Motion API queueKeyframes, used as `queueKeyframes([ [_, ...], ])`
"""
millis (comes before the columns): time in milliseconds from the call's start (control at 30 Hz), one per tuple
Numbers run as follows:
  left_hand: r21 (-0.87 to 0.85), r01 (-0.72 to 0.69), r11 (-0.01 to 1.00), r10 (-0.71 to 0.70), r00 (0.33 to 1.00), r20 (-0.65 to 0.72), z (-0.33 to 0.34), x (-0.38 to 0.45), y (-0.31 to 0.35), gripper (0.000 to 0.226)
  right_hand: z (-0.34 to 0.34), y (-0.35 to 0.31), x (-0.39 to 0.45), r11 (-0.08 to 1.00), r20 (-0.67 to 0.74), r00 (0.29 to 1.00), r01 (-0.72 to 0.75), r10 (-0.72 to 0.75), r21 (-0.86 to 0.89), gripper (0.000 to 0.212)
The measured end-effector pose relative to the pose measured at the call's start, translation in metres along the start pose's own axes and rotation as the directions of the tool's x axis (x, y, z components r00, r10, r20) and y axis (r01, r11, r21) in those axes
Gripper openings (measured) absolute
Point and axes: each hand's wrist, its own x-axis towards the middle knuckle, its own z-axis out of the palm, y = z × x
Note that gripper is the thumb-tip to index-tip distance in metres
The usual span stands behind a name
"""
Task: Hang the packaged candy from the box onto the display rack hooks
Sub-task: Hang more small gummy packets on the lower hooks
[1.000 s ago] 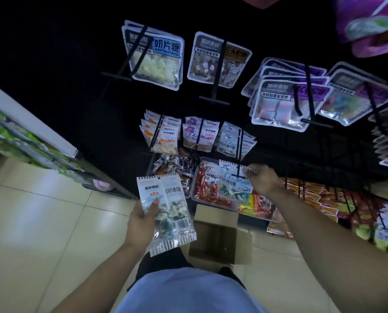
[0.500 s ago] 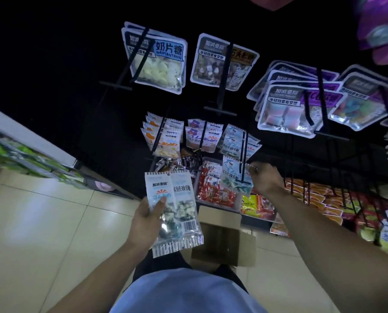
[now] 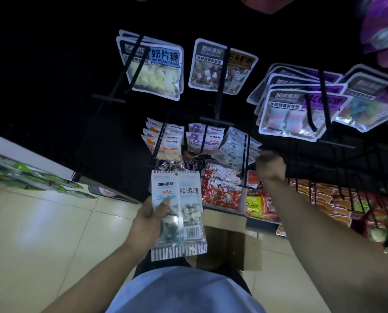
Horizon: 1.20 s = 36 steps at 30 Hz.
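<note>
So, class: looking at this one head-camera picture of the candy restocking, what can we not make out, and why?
- Right hand: its fingertips are turned away, so its grip is unclear.
- Cardboard box: contents hidden by shadow and the held candy packs.
- Display rack: black hooks vanish into the dark backing.
- Purple bags: blurred and cut off by the top right edge.

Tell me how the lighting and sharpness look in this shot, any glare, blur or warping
Head view: the rack sits against near-black, while the floor tiles lower left catch bright glare. The candy packs in the left hand read sharply; the right hand looks slightly soft. Bags at the top right corner are smeared, and the wide lens bends the shelf edges.
</note>
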Motion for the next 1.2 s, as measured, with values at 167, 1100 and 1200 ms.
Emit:
queueKeyframes([
  [167, -0.149, 0.102, 0.984, -0.096, 0.994, 0.048, 0.017, -0.010, 0.010, 0.018, -0.015, 0.024, -0.085, 0.911, -0.296, 0.927, 0.313, -0.231, 0.269, 0.040],
  [1100, 0.025, -0.029, 0.999, 0.019, 0.941, 0.337, 0.094, -0.064, 0.026, 0.030, -0.096, 0.049, -0.176, 0.768, 0.348, 0.917, -0.078, -0.196, 0.636, 0.039],
  [1200, 0.051, -0.007, 0.999, -0.014, 0.913, 0.407, 0.093, -0.067, 0.012, 0.024, -0.093, 0.061, -0.170, 0.787, 0.421, 0.884, -0.108, -0.204, 0.607, 0.034],
])
